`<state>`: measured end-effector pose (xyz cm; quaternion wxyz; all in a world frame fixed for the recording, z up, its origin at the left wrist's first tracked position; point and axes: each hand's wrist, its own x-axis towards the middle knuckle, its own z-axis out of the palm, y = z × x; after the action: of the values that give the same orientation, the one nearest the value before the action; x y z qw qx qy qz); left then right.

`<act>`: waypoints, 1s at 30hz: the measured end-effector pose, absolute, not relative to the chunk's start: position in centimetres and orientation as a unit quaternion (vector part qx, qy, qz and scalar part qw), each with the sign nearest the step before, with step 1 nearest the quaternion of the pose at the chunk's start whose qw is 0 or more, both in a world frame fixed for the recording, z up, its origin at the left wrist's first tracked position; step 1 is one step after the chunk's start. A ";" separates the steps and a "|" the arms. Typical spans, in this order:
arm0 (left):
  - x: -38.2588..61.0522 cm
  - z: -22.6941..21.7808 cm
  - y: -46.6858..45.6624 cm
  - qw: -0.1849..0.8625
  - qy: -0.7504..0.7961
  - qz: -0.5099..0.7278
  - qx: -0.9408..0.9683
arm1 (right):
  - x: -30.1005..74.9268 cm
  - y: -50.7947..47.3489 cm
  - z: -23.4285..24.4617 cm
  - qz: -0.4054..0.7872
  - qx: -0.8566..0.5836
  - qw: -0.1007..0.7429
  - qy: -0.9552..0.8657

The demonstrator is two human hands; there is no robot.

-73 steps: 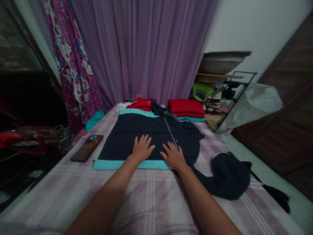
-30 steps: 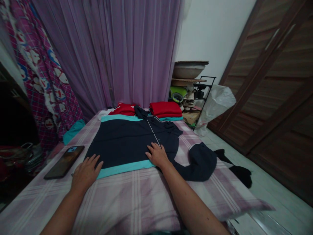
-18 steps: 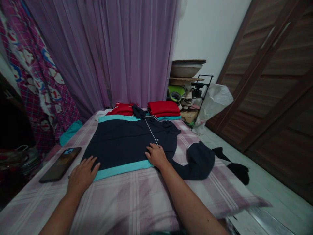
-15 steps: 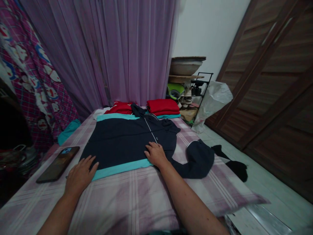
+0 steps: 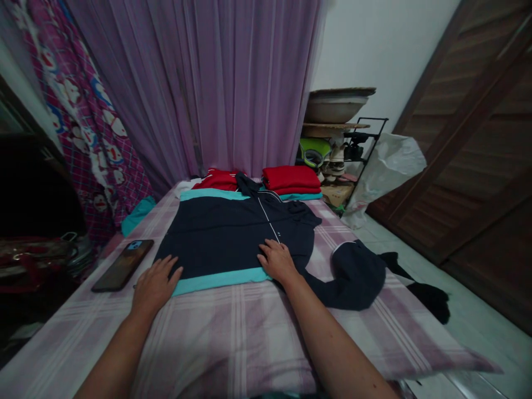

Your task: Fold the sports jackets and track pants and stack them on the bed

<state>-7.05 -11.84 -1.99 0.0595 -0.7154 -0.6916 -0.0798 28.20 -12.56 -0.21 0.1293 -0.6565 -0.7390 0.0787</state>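
Both hands lie flat, each grip fully open, palm down, holding nothing. The left hand [image 5: 155, 282] touches the near left corner of the dark navy zip jacket with turquoise bands [image 5: 220, 238]; the right hand [image 5: 279, 261] presses its hem beside the zip. The jacket lies spread on the pink checked bed [image 5: 233, 338]. Judged status: body smoothed, no fold made, and the dark trailing sleeve [image 5: 357, 274] lies loose at the right. Folded red garments [image 5: 291, 178] are stacked at the far end.
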 end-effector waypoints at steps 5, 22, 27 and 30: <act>-6.9 -1.9 -12.0 0.060 -0.696 -0.067 -0.713 | 28.2 -12.6 -0.1 0.071 -0.654 0.129 -0.742; -7.1 -2.5 -12.1 0.047 -0.702 -0.105 -0.703 | 28.2 -12.4 -0.9 0.069 -0.653 0.142 -0.741; -7.0 -2.3 -12.2 0.045 -0.704 -0.105 -0.701 | 28.3 -12.4 -0.9 0.060 -0.651 0.136 -0.745; -6.8 -2.1 -12.3 0.043 -0.704 -0.099 -0.702 | 28.3 -12.3 -0.8 0.059 -0.651 0.132 -0.745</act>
<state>-6.81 -12.34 -2.11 0.0428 -0.7017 -0.7042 -0.0994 28.26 -12.34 -0.84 0.1319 -0.6512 -0.7450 0.0593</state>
